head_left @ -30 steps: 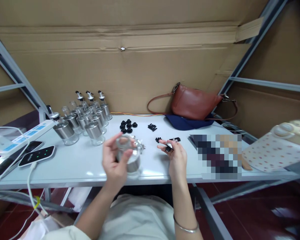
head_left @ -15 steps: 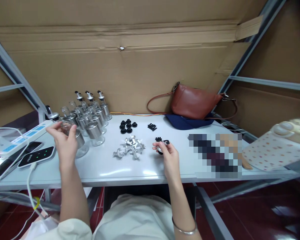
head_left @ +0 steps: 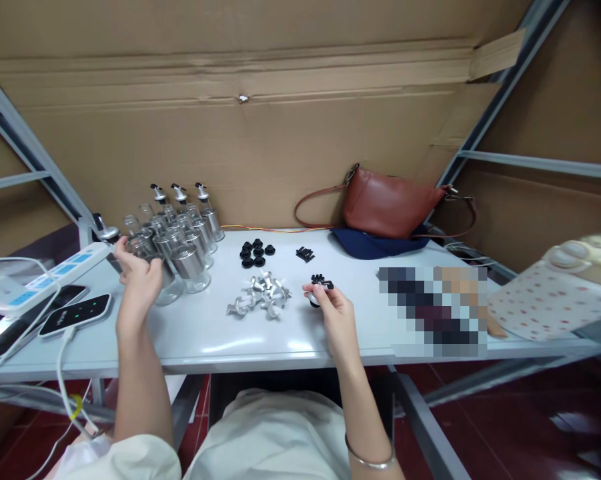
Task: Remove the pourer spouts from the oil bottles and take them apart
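Observation:
My left hand (head_left: 141,277) is beside the group of bottles, fingers stretched and thumb apart. It overlaps the nearest glass bottle (head_left: 170,287) with a metal sleeve; whether it touches the glass I cannot tell. My right hand (head_left: 336,310) pinches a small pourer spout (head_left: 314,300), silver with a black top and black base, above the table. To its left lies a pile of silver spout parts (head_left: 265,293). Black stoppers (head_left: 254,253) sit behind that pile, with black levers (head_left: 305,254) to their right. Small black pieces (head_left: 317,277) lie just beyond my right hand.
Several sleeved bottles (head_left: 187,260) stand at the left, some topped with spouts. A power strip (head_left: 55,277) and a phone-like device (head_left: 75,315) with cables are further left. A brown bag (head_left: 390,203), a navy cap (head_left: 375,245) and a dotted container (head_left: 535,300) occupy the right.
My left hand has shifted right and its fingers have drawn in. The nearest bottle has moved slightly back and right. My right hand, still pinching the spout, has moved slightly left.

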A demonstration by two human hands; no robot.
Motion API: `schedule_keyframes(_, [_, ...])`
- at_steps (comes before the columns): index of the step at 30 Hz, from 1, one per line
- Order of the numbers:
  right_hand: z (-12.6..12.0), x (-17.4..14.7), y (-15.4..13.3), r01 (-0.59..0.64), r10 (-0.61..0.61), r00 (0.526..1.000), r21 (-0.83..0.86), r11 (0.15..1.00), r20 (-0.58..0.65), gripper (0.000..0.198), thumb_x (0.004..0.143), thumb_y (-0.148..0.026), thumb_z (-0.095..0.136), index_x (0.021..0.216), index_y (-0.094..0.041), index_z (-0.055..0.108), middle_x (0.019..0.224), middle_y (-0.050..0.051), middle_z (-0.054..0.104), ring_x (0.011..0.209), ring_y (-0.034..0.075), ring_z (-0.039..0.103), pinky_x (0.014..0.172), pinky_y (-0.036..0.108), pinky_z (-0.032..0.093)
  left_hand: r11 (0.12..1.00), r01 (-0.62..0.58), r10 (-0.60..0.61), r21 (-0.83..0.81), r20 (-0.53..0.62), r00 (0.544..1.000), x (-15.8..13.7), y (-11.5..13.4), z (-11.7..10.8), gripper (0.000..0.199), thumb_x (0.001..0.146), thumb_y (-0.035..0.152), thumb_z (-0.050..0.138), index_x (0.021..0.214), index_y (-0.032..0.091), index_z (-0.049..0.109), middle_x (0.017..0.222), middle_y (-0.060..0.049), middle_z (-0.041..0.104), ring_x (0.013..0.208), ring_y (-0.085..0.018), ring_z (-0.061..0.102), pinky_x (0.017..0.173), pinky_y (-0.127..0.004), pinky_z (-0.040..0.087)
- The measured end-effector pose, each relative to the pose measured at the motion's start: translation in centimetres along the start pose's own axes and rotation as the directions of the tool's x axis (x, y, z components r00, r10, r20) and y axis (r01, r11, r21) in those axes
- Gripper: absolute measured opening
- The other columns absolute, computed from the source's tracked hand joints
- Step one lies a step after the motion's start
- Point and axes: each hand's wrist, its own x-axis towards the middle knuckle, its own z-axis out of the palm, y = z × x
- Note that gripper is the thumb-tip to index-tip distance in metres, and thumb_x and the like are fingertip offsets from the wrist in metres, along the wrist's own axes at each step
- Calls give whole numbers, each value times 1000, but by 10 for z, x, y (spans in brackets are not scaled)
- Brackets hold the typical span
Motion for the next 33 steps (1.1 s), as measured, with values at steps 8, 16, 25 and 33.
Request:
schedule_keyframes(8, [0, 0, 0, -52, 52, 999, 25, 998, 15, 33, 73, -48, 66, 77, -15, 69, 85, 8, 72, 87, 22, 63, 84, 35, 46, 991, -26, 0, 133, 193, 981, -22, 13, -4, 92, 63, -4, 48, 143, -2, 1, 152, -29, -3, 144, -32, -4, 115, -52, 6])
schedule_keyframes(16, [-1, 0, 2, 38, -38, 999, -14, 999, 8, 29, 74, -44, 65, 74, -16, 71, 89, 6, 65, 87, 20, 62, 80, 33, 48, 984, 92, -92, 151, -10, 996, -23, 31, -15, 102, 64, 6, 67, 144, 6, 5, 151, -30, 1, 142, -38, 2, 110, -61, 14])
schedule_keyframes(25, [0, -1, 4, -63, 47, 989, 103, 993, 143, 32, 66, -39, 75, 88, -19, 61, 78, 3, 67, 73, 18, 65, 67, 29, 50, 745, 92, 209, -661, 362, 909, -140, 108, 32, 40, 86, 21, 55, 123, 23, 39, 108, -7, 54, 86, -14, 61, 66, -24, 49])
schedule_keyframes(33, [0, -7, -2, -6, -65, 948, 220, 976, 312, 28, 70, -30, 74, 91, -22, 57, 89, 1, 67, 71, 14, 66, 63, 26, 53, 774, 57, 347, -631, 497, 795, -176, 107, 44, 44, 83, 23, 62, 122, 24, 40, 111, -8, 51, 78, -12, 56, 59, -21, 45])
